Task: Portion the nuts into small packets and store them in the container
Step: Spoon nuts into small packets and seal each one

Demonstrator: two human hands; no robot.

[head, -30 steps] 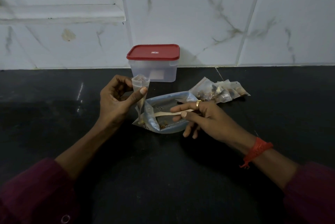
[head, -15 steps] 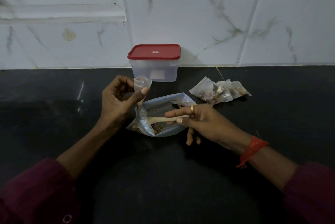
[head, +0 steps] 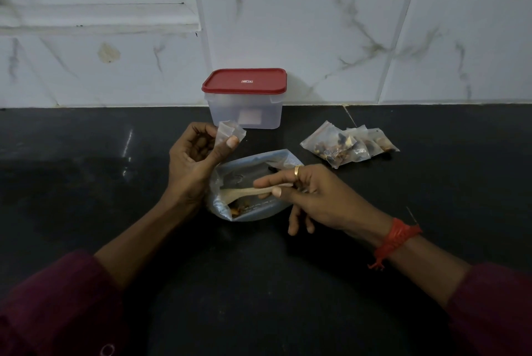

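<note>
Spoon (head: 247, 192) dipped deeper into bag (head: 259, 165) (nuts).

The right hand (head: 313, 197) draws the wooden spoon (head: 247, 192) leftward, so its bowl now dips into the near-left corner of the large bag (head: 256, 165), down among the nuts (head: 240, 208), instead of lying across the middle. The bag itself shifts slightly left and away from the filled packets (head: 345, 145), leaving clear counter between them.
</note>
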